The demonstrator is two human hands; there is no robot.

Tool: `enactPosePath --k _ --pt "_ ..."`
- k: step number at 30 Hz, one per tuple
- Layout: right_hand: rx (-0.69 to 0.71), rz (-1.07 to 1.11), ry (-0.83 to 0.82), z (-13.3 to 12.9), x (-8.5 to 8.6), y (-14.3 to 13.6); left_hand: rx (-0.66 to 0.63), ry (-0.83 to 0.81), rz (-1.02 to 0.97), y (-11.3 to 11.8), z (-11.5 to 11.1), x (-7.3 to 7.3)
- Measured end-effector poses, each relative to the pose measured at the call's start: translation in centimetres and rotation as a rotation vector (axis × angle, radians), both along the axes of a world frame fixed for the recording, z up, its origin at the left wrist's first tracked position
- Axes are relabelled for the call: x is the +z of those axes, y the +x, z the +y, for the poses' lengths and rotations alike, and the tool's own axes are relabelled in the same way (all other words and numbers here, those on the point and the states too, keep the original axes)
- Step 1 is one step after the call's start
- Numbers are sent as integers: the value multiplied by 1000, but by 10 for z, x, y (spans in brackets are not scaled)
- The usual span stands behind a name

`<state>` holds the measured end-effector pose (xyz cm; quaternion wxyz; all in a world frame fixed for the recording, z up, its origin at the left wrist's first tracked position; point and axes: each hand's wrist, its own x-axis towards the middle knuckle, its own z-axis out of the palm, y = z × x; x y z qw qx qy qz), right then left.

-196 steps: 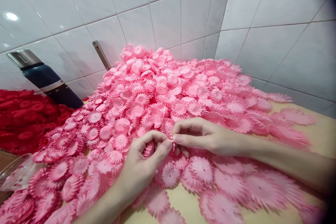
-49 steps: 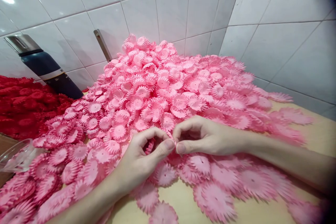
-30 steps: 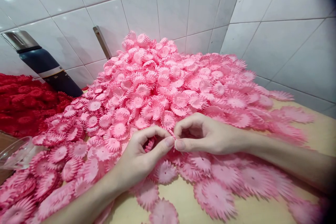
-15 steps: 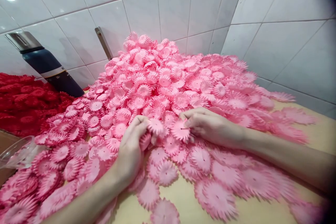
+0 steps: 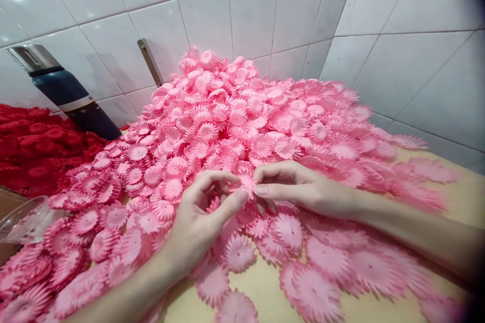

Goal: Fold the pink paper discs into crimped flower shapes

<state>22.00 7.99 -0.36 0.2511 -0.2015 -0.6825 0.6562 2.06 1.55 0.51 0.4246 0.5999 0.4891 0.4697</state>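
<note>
A big heap of pink pleated paper flowers covers the table. My left hand and my right hand meet at the heap's near edge. Together their fingertips pinch one small pink flower, thumb and forefinger of each hand on its rim. More pink flower pieces show inside my curled left palm. Flat pink flowers lie under and in front of both hands.
A pile of red paper flowers lies at the left. A dark blue bottle with a steel cap leans on the white tiled wall beside a metal bar. A clear plastic bag sits at the left edge. Bare wooden tabletop shows near me.
Half a second ago both hands were down in the heap, the right one on a flat flower. They have risen and come together, pinching a single flower between them.
</note>
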Motion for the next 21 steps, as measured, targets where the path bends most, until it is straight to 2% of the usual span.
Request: enactPosePath --k 2,5,10,21 --pt "23 -37 34 -1 2 0 -49 25 82 0 -1 1" --pt "51 -66 45 -2 3 0 -56 32 126 0 1 0" --pt "47 -77 66 -2 3 -1 -28 7 112 0 1 -1" --pt "22 -110 87 -3 2 0 -72 29 86 0 1 4"
